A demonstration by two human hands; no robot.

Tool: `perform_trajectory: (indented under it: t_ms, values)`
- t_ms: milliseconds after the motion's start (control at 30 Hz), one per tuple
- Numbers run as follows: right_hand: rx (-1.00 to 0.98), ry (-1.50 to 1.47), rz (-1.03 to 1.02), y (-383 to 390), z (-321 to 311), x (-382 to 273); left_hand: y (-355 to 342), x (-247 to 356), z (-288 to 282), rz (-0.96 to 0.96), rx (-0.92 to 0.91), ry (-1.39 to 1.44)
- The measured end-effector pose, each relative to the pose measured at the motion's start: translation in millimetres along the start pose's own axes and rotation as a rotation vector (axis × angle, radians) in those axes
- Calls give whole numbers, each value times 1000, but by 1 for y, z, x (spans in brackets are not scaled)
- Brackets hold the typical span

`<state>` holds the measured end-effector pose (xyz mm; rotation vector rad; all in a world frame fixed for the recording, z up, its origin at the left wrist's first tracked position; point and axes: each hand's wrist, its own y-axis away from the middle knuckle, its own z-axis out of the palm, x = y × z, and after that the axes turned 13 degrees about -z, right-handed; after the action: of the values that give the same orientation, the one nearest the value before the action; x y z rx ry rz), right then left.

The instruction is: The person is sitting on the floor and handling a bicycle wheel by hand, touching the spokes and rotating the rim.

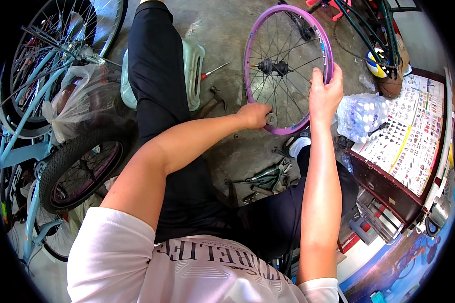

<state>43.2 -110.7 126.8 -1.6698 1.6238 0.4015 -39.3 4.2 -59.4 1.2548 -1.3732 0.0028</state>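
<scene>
A bare purple bicycle wheel (283,9) with black spokes and a black hub (272,67) stands ahead of me. My right hand (324,92) is closed on its right side, thumb along the rim. At the lower left of the rim, my left hand (254,116) has curled fingers around a small silver round tool (270,118) against the wheel; its exact kind is unclear. A red-handled screwdriver (205,76) and a hammer (216,95) lie on the floor left of the wheel. Several pliers and tools (268,177) lie below it, between my legs.
Light-blue bicycle (15,151), knobby-tired wheel (60,171) and plastic bag (71,101) at left; pale stool (192,76) beside my left leg. At right: dark bicycle frame (361,30), ball (376,61), wrapped bottles (361,113), chart-covered case (419,126). Concrete floor (222,40) underneath.
</scene>
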Motion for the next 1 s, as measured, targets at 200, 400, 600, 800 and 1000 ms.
perform_trajectory:
  t_ms: [200,400,600,800,1000]
  values:
    - [44,-28,25,0,4,9,10,2,2,6,228,-207]
    - [57,-48,72,-1,5,13,2,15,-14,-313,-227,714]
    - [44,-58,46,0,7,12,-6,5,-2,-192,-222,677]
    - [74,-47,67,-1,5,23,-5,7,-8,-199,-260,525]
    - [73,-52,79,0,2,29,2,2,1,-8,212,-109]
